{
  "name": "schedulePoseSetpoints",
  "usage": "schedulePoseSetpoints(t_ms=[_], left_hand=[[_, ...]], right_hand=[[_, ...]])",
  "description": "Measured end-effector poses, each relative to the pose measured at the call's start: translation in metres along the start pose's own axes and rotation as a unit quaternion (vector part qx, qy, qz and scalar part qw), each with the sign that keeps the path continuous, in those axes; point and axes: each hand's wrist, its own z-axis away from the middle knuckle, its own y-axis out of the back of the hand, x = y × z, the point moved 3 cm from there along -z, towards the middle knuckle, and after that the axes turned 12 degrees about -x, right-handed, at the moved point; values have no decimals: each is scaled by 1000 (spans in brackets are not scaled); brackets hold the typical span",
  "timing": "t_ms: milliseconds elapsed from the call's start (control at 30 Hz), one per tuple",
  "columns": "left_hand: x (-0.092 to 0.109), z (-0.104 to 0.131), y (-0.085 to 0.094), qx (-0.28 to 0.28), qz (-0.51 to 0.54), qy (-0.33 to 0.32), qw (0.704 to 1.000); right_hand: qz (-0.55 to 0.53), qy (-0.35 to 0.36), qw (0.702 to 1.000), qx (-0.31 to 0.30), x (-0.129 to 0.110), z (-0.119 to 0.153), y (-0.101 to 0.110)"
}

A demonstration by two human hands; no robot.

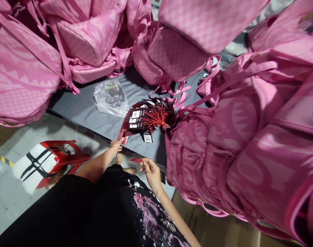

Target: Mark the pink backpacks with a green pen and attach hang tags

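At the table's front edge, my left hand (116,145) has its fingers closed at the lower end of a pinkish-red patterned strip (122,134). That strip runs up beside the pile of black hang tags (136,120), which carry white barcode labels. Red strings (159,118) fan out from the tags and gather at a knot on the right. My right hand (150,169) is off the edge, nearer my body, pinching a small pointed red piece (136,160) between thumb and fingers. Whether that piece is paper or plastic I cannot make out.
Pink checkered backpacks (184,55) crowd the back of the grey-covered table (87,111). More pink backpacks (239,116) stand in a row on the right. A clear plastic bag (111,97) lies left of the tags. A red and white stool (50,163) stands on the floor at left.
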Motion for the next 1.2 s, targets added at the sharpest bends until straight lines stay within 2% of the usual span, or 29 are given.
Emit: schedulePoseSetpoints(t_ms=[67,133,233,300,367,533,633,733,800,1000,1200], left_hand=[[-2,3,4,8,-18,4,1000],[-3,16,15,27,-60,-9,998],[4,49,35,52,-156,-69,984],[17,75,38,37,-227,-125,965],[33,100,28,-7,-290,-175,941],[68,145,-28,-112,-379,-244,886],[75,160,-53,-176,-391,-271,861],[70,168,-70,-263,-375,-285,842],[62,168,-79,-293,-350,-277,845],[40,159,-104,-299,-266,-207,893],[25,163,-126,-362,-202,-137,900]], right_hand=[[11,-1,1000,-3,-3,2,1],[22,-2,1000,-4,-6,5,3],[35,1,999,-8,-9,7,4],[45,6,999,-15,-11,6,1],[55,15,998,-21,-12,5,-3],[98,56,992,-48,-16,9,-11],[117,70,990,-30,-15,19,-5],[114,68,991,10,-7,32,5],[106,61,992,26,0,41,11],[103,48,993,41,11,65,19],[123,48,989,73,10,85,34]])
